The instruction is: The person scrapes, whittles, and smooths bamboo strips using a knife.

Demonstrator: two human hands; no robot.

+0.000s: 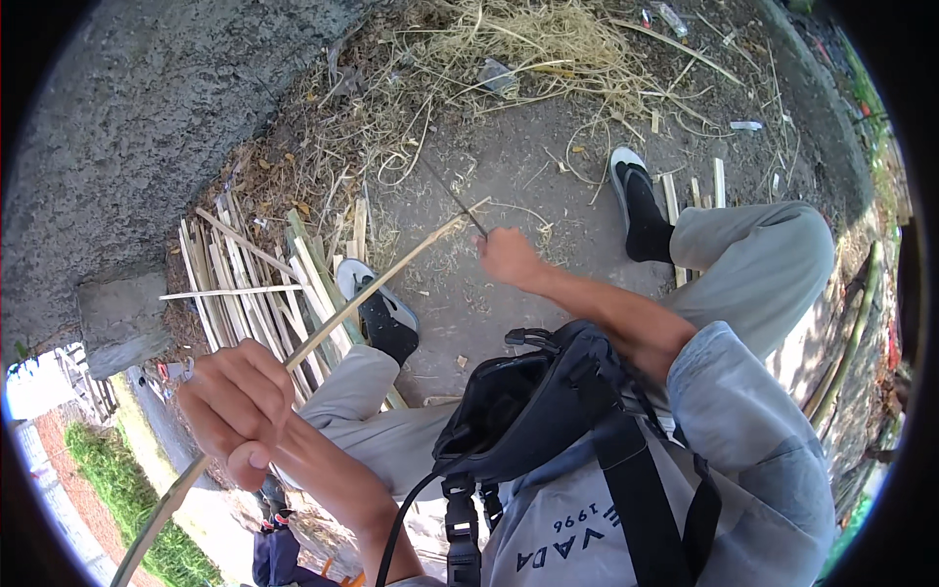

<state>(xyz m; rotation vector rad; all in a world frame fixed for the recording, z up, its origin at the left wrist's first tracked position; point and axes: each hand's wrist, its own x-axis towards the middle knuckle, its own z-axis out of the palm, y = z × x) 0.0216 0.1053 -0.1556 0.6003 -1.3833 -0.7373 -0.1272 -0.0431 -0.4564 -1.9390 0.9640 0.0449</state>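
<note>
My left hand is closed round a long, pale bamboo strip. The strip slants from the lower left up to the middle of the view, where its far end looks shaved and frayed. My right hand is closed on a knife whose thin, dark blade points up and to the left; the fist hides its handle. Near the strip's far end the blade crosses it, and whether they touch I cannot tell. Split bamboo strips lie in a pile beyond my left hand.
Curly shavings heap up at the far side. A rough grey rock or wall rises at the left. My sandalled feet stand apart on the dirt ground. A black bag hangs at my front. More strips lie beside my right foot.
</note>
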